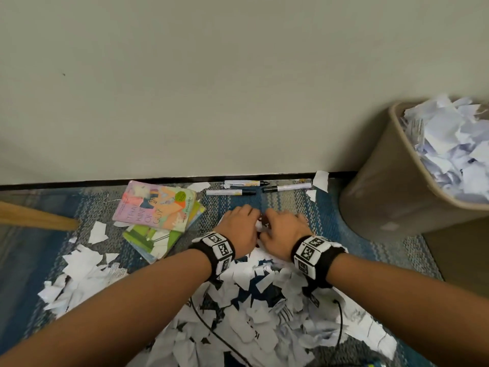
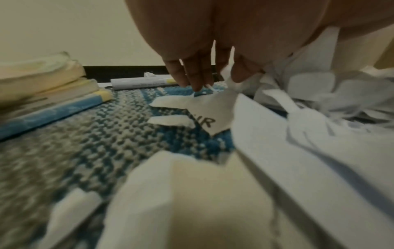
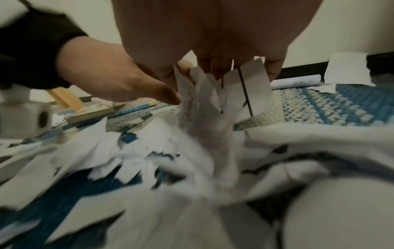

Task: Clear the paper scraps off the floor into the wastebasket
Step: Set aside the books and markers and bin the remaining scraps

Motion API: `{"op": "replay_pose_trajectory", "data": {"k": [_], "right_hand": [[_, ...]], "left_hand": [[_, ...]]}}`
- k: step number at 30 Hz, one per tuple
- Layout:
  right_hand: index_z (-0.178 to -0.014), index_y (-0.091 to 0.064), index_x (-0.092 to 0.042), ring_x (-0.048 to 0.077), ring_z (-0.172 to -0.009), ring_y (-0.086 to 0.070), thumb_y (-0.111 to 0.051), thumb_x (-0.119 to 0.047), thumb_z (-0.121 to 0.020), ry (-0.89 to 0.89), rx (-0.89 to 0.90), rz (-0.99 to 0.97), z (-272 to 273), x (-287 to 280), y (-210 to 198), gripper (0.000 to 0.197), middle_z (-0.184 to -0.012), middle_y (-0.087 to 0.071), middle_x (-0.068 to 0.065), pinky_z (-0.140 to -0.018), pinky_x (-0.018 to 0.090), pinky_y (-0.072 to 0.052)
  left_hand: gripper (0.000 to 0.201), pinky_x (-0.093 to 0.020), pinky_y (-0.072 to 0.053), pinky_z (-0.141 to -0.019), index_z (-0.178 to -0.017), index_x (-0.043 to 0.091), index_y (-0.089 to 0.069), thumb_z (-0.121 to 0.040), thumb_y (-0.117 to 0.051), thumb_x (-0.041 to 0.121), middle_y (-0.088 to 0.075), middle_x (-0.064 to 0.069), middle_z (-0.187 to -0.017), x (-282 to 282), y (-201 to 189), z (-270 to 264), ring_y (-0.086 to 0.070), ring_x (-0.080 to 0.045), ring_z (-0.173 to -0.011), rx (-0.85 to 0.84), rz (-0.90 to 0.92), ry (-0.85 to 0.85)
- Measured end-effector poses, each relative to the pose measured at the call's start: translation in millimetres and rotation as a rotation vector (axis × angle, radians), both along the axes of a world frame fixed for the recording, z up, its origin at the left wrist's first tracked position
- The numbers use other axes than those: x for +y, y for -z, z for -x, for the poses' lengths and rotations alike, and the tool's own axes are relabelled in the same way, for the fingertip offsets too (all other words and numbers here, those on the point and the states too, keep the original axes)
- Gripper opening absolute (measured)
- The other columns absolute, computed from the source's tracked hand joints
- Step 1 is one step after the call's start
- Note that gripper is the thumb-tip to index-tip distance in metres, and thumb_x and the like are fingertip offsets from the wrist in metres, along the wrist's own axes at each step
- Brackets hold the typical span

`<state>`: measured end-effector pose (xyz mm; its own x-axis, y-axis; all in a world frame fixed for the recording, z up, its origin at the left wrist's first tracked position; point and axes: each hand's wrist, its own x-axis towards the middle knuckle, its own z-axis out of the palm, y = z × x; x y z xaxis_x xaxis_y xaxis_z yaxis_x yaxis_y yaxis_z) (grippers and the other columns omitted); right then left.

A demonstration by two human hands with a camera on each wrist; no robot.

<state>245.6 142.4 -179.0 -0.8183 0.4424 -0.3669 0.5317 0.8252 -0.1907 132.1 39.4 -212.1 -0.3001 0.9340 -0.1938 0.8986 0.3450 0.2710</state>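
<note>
Carpet (image 1: 344, 221) beside wastebasket (image 1: 383, 197); both hands' grip (image 1: 242, 227) (image 1: 284, 230) curled around paper scraps (image 1: 259, 226).

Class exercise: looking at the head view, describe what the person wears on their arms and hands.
Both forearms are bare, with no sleeves or gloves. Each wrist carries a black band, the left wristband and the right wristband, ringed with white square blocks printed with black-and-white coded markers. A thin black cable trails from the right one.
</note>
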Motion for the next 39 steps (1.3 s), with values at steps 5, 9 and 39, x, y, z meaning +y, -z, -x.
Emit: {"op": "replay_pose_trajectory", "data": {"k": [5, 9, 39], "right_hand": [[-0.123, -0.045, -0.020, 0.028, -0.117, -0.044, -0.053, -0.045, -0.082, 0.171, 0.124, -0.040, 15, 30, -3, 0.048, -0.124, -0.045, 0.007, -0.099, 0.048, -0.043], [-0.129, -0.044, -0.017, 0.035, -0.123, -0.041, -0.057, -0.041, -0.083, 0.396, 0.126, -0.083, 8, 70, -2, 0.054, -0.134, -0.039, 0.013, -0.100, 0.049, -0.042], [-0.119, -0.053, -0.018, 0.032, -0.111, -0.053, -0.062, -0.019, -0.087, -0.247, -0.250, 0.214, -76, 26, -16, 0.033, -0.130, -0.046, 0.011, -0.087, 0.030, -0.041]], "left_hand": [[0.041, -0.038, -0.042, -0.090, -0.119, 0.013, -0.048, -0.080, -0.056, 0.020, -0.046, -0.008, -0.119, -4, -19, 35, -0.048, -0.027, -0.107, 0.206, 0.020, -0.268], [0.052, -0.045, -0.035, -0.097, -0.125, 0.010, -0.047, -0.081, -0.058, 0.036, -0.047, -0.010, -0.124, -3, -29, 80, -0.045, -0.030, -0.114, 0.338, 0.209, -0.402], [0.043, -0.041, -0.045, -0.090, -0.128, 0.007, -0.042, -0.088, -0.053, -0.001, -0.044, -0.016, -0.124, -28, -18, -8, -0.049, -0.034, -0.112, 0.011, 0.343, 0.141]]}}
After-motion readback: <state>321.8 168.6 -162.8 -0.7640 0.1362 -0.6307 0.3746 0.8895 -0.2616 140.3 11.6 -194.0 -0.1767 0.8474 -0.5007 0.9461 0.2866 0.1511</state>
